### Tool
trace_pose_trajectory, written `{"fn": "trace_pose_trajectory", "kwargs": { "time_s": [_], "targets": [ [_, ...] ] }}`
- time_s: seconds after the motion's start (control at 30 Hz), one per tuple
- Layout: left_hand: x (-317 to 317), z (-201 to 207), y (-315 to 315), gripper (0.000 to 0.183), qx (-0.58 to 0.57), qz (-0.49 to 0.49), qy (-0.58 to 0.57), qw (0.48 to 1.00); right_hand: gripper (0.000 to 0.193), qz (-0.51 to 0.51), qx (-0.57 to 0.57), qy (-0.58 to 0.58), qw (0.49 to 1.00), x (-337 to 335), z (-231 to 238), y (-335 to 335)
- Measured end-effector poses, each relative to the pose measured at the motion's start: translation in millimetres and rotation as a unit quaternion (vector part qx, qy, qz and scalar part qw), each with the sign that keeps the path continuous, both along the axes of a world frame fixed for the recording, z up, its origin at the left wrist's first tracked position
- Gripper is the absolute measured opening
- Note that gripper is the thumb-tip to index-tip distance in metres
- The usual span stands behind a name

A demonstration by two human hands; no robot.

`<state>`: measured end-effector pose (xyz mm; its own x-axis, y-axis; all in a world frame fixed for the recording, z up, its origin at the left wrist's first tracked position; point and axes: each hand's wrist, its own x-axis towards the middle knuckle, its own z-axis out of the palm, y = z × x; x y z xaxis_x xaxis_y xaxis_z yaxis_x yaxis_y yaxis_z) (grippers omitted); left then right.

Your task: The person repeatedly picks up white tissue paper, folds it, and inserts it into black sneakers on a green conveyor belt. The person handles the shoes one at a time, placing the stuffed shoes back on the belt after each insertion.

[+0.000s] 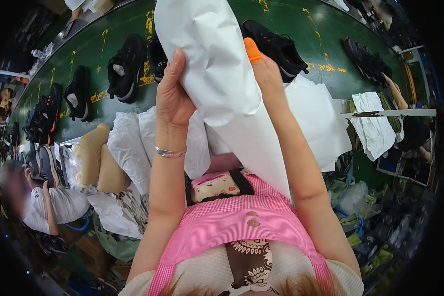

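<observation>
The left hand (pixel 176 96) and right hand (pixel 269 79) held a creased white paper sheet (pixel 222 64) between them above a green work surface (pixel 333 81) with worn yellow markings. An orange finger cot (pixel 252 50) covered one right digit; a bracelet (pixel 170 153) circled the left wrist. Black lace-up sneakers (pixel 132 69) stood farther out. More white sheets (pixel 318 121) lay beside the right forearm, and tan padded pieces (pixel 91 153) were left of the bracelet.

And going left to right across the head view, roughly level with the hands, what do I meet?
Orange-trimmed black shoes, smaller-looking black shoe, larger-looking black shoe, left hand, held white paper, right hand, flat white sheets, crumpled white sheet.
</observation>
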<state>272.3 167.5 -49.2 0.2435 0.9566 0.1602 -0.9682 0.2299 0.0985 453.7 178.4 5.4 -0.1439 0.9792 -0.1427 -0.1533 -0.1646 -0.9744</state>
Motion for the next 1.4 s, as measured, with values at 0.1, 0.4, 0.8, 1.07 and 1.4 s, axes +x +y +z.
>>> {"fn": "trace_pose_trajectory", "kwargs": {
  "time_s": [0.1, 0.4, 0.8, 1.07, 1.4],
  "targets": [
    [-13.4, 0.4, 3.4, 0.044, 0.000, 0.061, 0.019, 0.998, 0.033, 0.015, 0.135, -0.089, 0.987, 23.5, 18.7, -10.8],
    [-17.9, 41.3, 3.4, 0.046, -0.012, 0.238, 0.180, 0.954, 0.017, 0.094, 0.280, -0.352, 0.888, 36.6, 17.2, -38.2],
    [14.3, 44.5, -25.0, 0.041, 0.050, 0.248, 0.269, 0.929, 0.048, 0.153, -0.095, 0.483, 0.857, 33.1, -50.0, -23.0],
    [27.7, 29.8, -29.0, 0.037, 0.050, 0.211, 0.325, 0.920, 0.049, 0.063, -0.177, 0.363, 0.912, 11.0, -32.4, -35.6],
    [65.0, 25.1, -22.2, 0.061, -0.116, 0.157, 0.258, 0.946, 0.047, -0.013, -0.085, 0.447, 0.891, 6.9, -46.9, -19.1]
  ]
}}
